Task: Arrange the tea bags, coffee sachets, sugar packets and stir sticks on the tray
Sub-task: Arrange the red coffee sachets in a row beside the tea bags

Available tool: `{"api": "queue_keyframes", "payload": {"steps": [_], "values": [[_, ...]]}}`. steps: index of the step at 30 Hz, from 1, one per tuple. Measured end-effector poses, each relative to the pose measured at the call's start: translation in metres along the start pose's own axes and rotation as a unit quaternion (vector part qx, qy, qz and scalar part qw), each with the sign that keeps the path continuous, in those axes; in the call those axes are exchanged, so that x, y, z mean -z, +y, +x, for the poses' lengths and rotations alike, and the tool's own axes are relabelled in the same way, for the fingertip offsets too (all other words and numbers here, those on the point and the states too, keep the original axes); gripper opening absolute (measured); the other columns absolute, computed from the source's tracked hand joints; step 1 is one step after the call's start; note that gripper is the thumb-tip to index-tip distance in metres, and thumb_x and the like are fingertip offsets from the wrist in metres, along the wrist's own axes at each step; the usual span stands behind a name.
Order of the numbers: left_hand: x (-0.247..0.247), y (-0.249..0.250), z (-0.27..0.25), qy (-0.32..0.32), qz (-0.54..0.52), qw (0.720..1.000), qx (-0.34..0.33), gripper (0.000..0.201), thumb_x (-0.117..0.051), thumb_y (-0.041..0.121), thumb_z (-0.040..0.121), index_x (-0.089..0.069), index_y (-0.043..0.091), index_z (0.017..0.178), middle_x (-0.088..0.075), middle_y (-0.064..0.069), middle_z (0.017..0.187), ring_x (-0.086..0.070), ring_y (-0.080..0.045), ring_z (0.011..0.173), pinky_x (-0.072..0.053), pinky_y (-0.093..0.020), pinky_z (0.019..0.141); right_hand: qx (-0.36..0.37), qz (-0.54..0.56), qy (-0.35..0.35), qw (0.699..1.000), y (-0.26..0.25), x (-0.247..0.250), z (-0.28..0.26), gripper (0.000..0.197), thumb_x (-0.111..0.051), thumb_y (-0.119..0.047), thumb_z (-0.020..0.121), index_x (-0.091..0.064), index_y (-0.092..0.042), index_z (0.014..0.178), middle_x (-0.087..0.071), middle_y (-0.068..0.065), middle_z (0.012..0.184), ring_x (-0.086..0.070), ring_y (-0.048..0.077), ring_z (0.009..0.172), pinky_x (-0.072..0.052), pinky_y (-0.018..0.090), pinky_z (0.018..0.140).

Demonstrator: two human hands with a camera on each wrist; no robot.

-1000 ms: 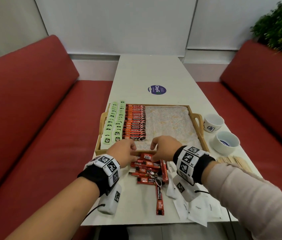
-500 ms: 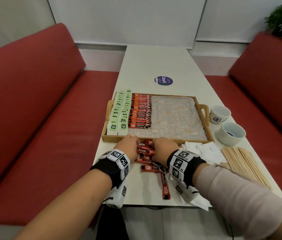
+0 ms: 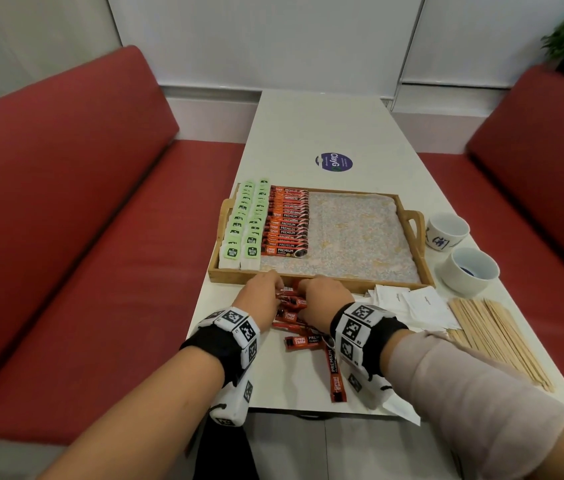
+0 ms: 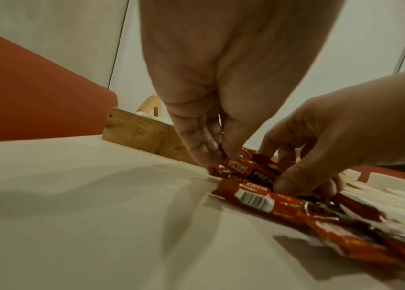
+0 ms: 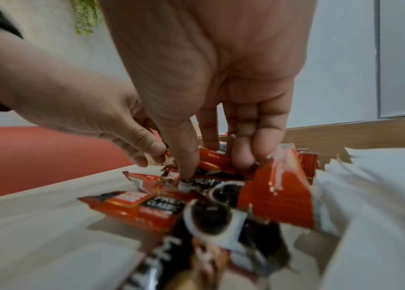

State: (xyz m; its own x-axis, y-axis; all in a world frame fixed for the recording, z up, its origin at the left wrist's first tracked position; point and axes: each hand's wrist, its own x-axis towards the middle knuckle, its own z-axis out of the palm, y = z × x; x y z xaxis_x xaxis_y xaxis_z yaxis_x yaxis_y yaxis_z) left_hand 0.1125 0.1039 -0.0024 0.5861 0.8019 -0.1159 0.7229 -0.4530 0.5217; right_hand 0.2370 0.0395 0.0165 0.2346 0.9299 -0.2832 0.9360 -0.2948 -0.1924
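A wooden tray (image 3: pixel 322 279) holds two rows of green tea bags (image 3: pixel 244 223) and a row of red coffee sachets (image 3: pixel 287 223) at its left; its right part shows bare liner. Loose coffee sachets (image 3: pixel 303 341) lie in a pile on the table before the tray. My left hand (image 3: pixel 263 292) pinches the end of one sachet (image 4: pixel 236 168) at the pile's top. My right hand (image 3: pixel 322 296) has its thumb and fingers curled round sachets (image 5: pixel 211 157) in the same pile. White sugar packets (image 3: pixel 412 303) and wooden stir sticks (image 3: pixel 495 337) lie to the right.
Two white cups (image 3: pixel 446 232) (image 3: pixel 470 273) stand right of the tray. A round blue sticker (image 3: pixel 334 162) marks the table beyond it. Red benches (image 3: pixel 83 237) flank the narrow table. One sachet (image 3: pixel 336 372) lies close to the near table edge.
Both hands stayed on the loose sachet pile at the tray's near edge and drew closer together. The head view shifted, and the stir sticks came into sight.
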Motion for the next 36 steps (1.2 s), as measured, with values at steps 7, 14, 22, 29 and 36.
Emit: {"api": "queue_keyframes", "payload": {"steps": [7, 14, 22, 29, 36], "values": [[0.001, -0.002, -0.001, 0.025, -0.069, 0.997, 0.000, 0.018, -0.059, 0.003, 0.087, -0.058, 0.012, 0.102, -0.059, -0.007, 0.110, -0.056, -0.021, 0.097, -0.045, -0.031, 0.086, 0.009, -0.019, 0.014, 1.000, -0.003, 0.004, 0.001, 0.027, -0.057, -0.019, 0.086, -0.061, -0.016, 0.113, -0.056, 0.007, 0.110, -0.058, 0.028, 0.101, -0.049, 0.035, 0.080], [0.016, -0.002, 0.003, 0.083, -0.200, 0.975, 0.055, 0.056, -0.069, 0.019, 0.085, -0.040, 0.013, 0.132, -0.052, 0.000, 0.117, -0.057, -0.020, 0.100, -0.047, -0.032, 0.089, 0.008, 0.042, 0.027, 0.999, 0.002, 0.020, 0.004, 0.019, -0.063, -0.027, 0.084, -0.069, -0.017, 0.099, -0.064, 0.003, 0.090, -0.061, 0.021, 0.084, -0.045, 0.027, 0.068], [0.028, 0.005, 0.011, 0.066, -0.260, 0.959, 0.087, 0.060, -0.040, 0.046, 0.097, -0.029, 0.008, 0.142, -0.048, -0.006, 0.138, -0.047, -0.021, 0.124, -0.036, -0.031, 0.100, 0.026, 0.250, 0.059, 0.966, 0.006, 0.048, 0.013, 0.011, -0.072, -0.028, 0.079, -0.068, -0.018, 0.075, -0.069, 0.004, 0.074, -0.060, 0.014, 0.065, -0.051, 0.029, 0.066], [0.033, 0.021, 0.022, -0.028, -0.486, 0.872, 0.048, 0.048, -0.056, 0.051, 0.088, -0.054, 0.022, 0.127, -0.064, -0.004, 0.123, -0.062, -0.023, 0.112, -0.050, -0.047, 0.095, 0.078, 0.372, 0.038, 0.924, -0.003, 0.057, 0.021, 0.004, -0.071, -0.016, 0.080, -0.070, -0.017, 0.077, -0.067, 0.000, 0.067, -0.062, 0.013, 0.059, -0.054, 0.025, 0.061], [0.041, 0.020, 0.040, 0.010, -0.488, 0.869, 0.085, 0.024, -0.053, 0.036, 0.095, -0.069, 0.020, 0.098, -0.073, -0.011, 0.100, -0.068, -0.034, 0.094, -0.053, -0.052, 0.089, 0.066, 0.461, 0.038, 0.884, 0.001, 0.062, 0.035, 0.021, -0.071, -0.003, 0.081, -0.063, -0.008, 0.099, -0.065, 0.004, 0.071, -0.059, 0.013, 0.054, -0.053, 0.028, 0.058]]}}
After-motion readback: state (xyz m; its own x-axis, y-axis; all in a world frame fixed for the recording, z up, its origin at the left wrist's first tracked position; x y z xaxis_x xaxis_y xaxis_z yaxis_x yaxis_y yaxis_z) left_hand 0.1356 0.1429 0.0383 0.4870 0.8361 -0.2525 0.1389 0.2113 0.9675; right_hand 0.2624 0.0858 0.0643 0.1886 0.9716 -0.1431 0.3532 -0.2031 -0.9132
